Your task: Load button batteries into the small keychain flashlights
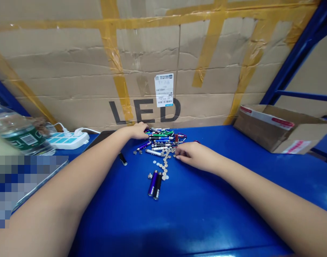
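Observation:
My left hand (140, 131) reaches to the left edge of a pile of small penlights (160, 137) in blue, green, purple, black and silver. Its fingers are bent together at the pile, and whatever they grip is hidden. Beside the scattered button cells (165, 160), my right hand (192, 153) is curled with thumb and fingertips drawn in; I cannot make out what is between them. Closer to me, a purple tube (153, 182) and a black tube (158, 186) lie side by side. A small metal cap piece (150, 175) rests just left of them.
A large taped carton (142, 64) stands behind the blue table (195, 214). An open cardboard box (267, 132) sits at right. On the left are a white power strip (72, 140), a plastic bottle (21, 132) and a black tube piece (123, 159).

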A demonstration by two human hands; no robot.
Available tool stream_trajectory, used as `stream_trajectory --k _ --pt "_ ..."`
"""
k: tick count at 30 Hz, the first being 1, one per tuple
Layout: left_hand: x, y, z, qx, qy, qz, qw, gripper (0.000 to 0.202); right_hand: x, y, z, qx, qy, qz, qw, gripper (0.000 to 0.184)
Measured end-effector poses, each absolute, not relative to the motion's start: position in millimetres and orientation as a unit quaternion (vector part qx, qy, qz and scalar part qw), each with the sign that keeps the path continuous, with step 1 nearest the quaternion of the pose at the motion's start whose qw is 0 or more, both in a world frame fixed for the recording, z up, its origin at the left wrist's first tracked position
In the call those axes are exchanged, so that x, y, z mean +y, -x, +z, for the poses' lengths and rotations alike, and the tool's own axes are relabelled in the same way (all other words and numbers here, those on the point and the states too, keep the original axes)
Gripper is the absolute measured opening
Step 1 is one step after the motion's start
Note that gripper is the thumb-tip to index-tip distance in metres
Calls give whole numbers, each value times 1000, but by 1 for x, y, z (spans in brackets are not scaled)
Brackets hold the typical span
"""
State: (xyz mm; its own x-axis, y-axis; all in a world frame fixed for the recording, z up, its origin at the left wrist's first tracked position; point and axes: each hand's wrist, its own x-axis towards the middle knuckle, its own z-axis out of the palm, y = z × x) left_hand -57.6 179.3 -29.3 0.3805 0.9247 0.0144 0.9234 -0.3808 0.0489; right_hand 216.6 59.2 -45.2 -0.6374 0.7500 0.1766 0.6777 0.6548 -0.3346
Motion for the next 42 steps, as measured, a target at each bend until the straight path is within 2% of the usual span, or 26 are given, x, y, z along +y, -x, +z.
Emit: stream_trajectory --k 9,15,21,30,42 --pt "182 47 -39 594 -802 -49 -35 54 62 -217 -47 -904 379 130 146 15" --pt "178 54 -42 573 -816 -42 -63 40 63 -218 -46 -901 382 148 143 15" --pt "166 66 -48 577 -812 -1 -92 42 61 -217 -43 -901 381 150 142 14" --pt "168 75 -54 540 -839 42 -40 29 62 -219 -46 -899 382 164 137 15" --pt "143 99 -57 567 -819 89 -24 32 64 -217 -48 -897 390 164 125 18"
